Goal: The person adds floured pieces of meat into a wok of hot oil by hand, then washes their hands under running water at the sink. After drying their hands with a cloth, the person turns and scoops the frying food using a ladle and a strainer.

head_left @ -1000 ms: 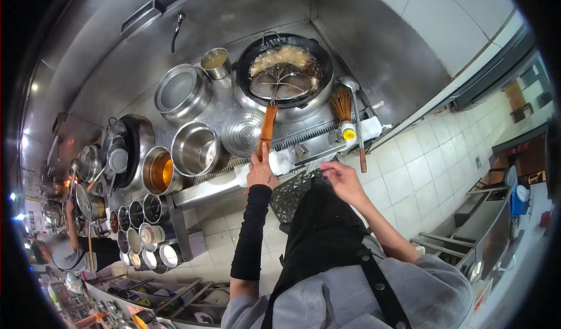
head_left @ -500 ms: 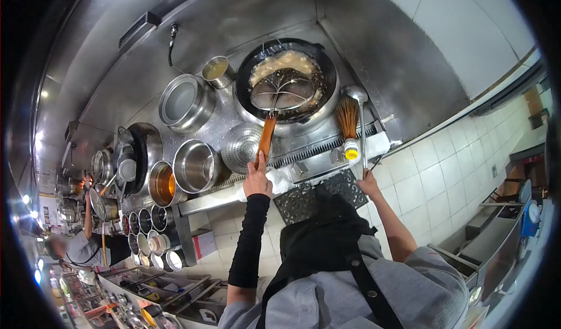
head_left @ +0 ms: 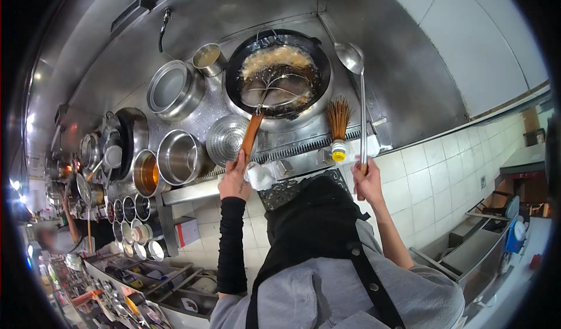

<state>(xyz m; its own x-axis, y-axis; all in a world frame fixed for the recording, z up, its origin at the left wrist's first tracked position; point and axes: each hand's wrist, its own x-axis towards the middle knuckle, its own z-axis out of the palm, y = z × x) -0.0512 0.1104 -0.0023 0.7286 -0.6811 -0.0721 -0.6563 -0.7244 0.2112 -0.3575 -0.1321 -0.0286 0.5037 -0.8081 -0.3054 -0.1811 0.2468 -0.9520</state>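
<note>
"what did the hands have?"

"the left hand (head_left: 235, 180) clasped the strainer (head_left: 253, 130) by its wooden handle; the right hand (head_left: 367, 180) gripped the ladle (head_left: 363, 115) near its end, its round metal bowl beside the wok (head_left: 232, 80)."

"and the strainer's wire head?"

"within the wok's rim, by foamy, pale-gold liquid (head_left: 279, 56); how deep, i couldn't tell."

"other containers?"

"on the steel table (head_left: 205, 103), a pot of amber liquid (head_left: 148, 174), a small pot of yellowish liquid (head_left: 208, 58) and a round, perforated colander (head_left: 224, 139)."
</note>
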